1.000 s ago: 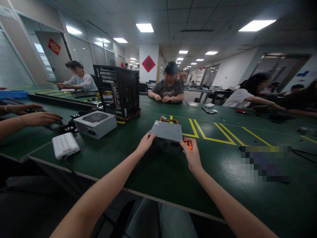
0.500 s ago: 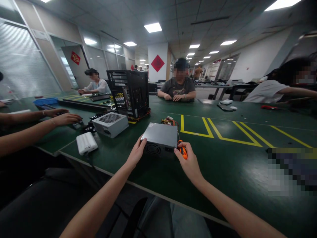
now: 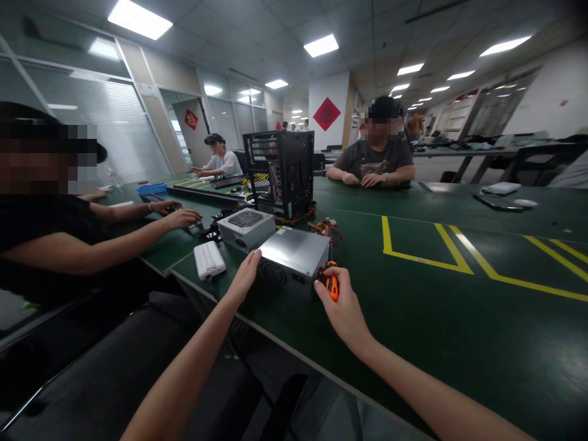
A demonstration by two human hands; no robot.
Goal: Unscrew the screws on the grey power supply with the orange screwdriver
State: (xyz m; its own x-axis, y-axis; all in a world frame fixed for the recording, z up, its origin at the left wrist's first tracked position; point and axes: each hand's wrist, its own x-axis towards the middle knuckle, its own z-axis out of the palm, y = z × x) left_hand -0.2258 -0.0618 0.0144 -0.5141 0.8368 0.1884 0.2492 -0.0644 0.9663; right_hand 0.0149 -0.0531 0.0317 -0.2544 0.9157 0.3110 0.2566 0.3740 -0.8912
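Observation:
A grey power supply unit (image 3: 296, 248) with a round fan grille on its near side is between my two hands, over the green table. My left hand (image 3: 244, 277) grips its left near corner, fingers partly hidden behind the box. An orange-and-black handle, apparently of a screwdriver (image 3: 332, 286), is wrapped in my right hand (image 3: 342, 306), which is close against the unit's right side. Just behind and to the left is a second power supply unit (image 3: 248, 228) with a mesh fan grille. Cables (image 3: 327, 228) bundle behind the first unit.
A black computer case (image 3: 280, 174) stands behind the units. To the left lies a white power bank (image 3: 209, 260), and beyond it a co-worker's hands (image 3: 181, 215) rest near small dark parts. Yellow tape (image 3: 425, 262) marks the green table (image 3: 436, 331) on the right. Another person sits opposite.
My view has swung to the left. Both hands have shifted leftward with the power supply unit, which is now nearer the second unit. The screwdriver is still in my right hand.

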